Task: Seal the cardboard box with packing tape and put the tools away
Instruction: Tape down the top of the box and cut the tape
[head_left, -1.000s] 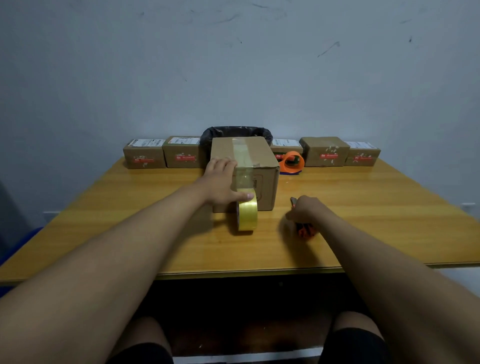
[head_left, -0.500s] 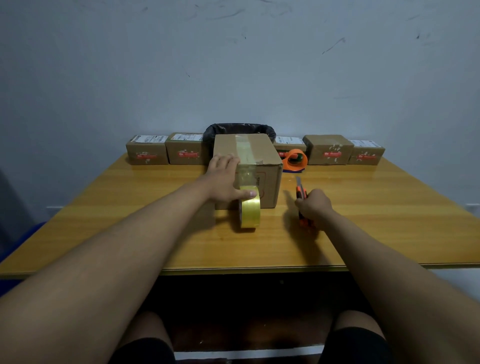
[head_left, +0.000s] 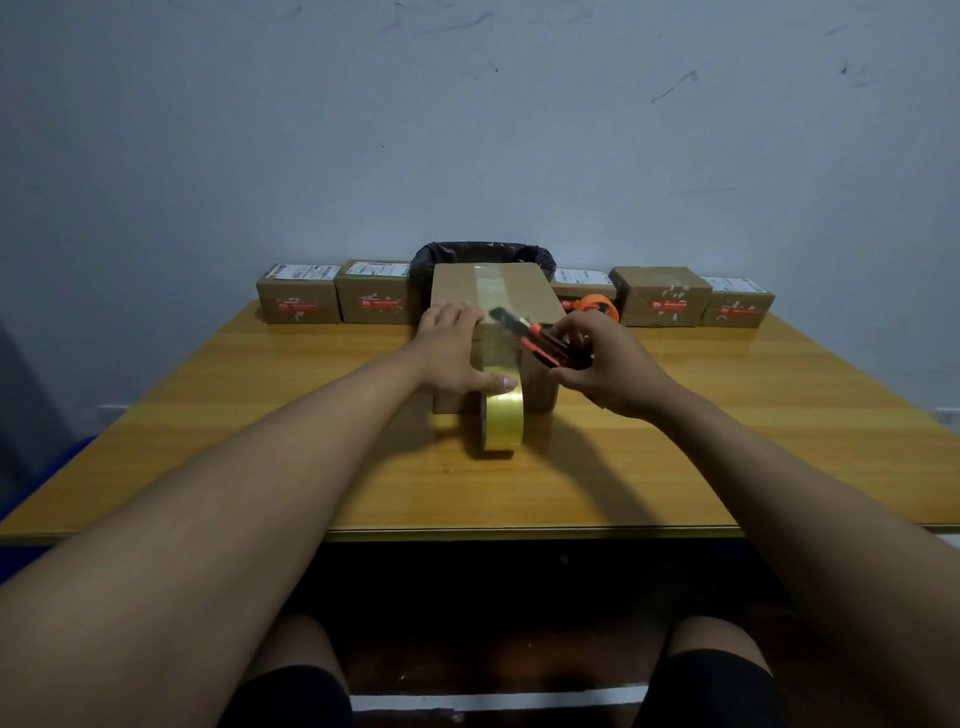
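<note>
- Cardboard box (head_left: 457, 291) at table (head_left: 727, 441) centre, clear tape strip running over its top and down the near face.
- Left hand (head_left: 451, 351) flat on the box's near-left edge, fingers together, thumb on the yellow tape roll (head_left: 503, 420) standing just in front.
- Right hand (head_left: 608, 364) raised near the box, fingers pinching an orange box cutter (head_left: 535, 335), blade pointing far-left.

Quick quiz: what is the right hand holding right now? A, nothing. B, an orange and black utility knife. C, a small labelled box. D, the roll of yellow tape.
B: the right hand grips the orange and black utility knife, its blade pointing toward the tape strip on the cardboard box.
</note>
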